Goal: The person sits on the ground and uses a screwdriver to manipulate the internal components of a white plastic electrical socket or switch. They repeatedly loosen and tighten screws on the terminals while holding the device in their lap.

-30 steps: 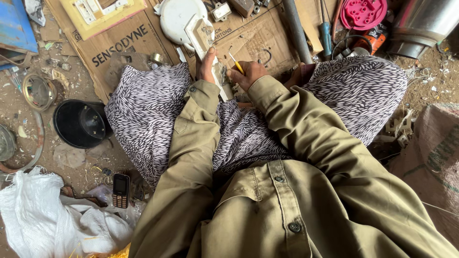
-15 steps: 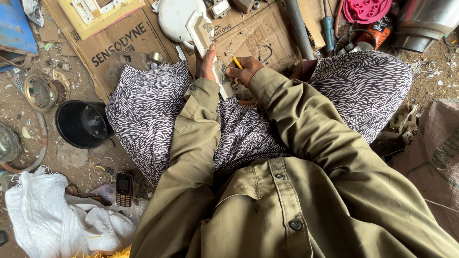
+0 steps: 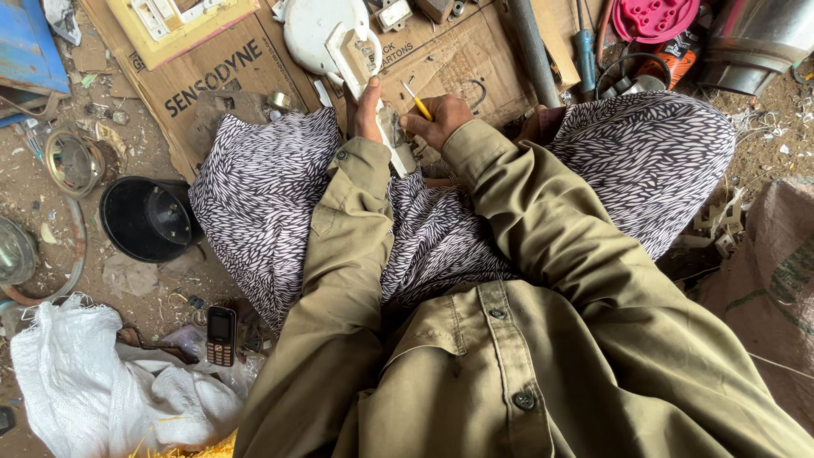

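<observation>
Left hand [image 3: 370,108] kept a tight grip on the white plastic part [image 3: 366,64], right hand [image 3: 441,119] pinched a yellow screwdriver [image 3: 417,101]; printed brown cardboard [image 3: 212,72] lay flat just left of it.

a scrap repair spot on dirt ground: flattened cardboard [image 3: 229,76], screwdriver [image 3: 587,51], loose parts.

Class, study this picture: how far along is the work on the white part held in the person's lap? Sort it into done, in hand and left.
Done: loose white parts already lie on the cardboard.
In hand: the left hand steadies a white plastic piece, while the right hand holds a yellow-handled tool beside it.
Left: the piece looks whole, nothing visibly detached; the tool tip is hidden.
</observation>
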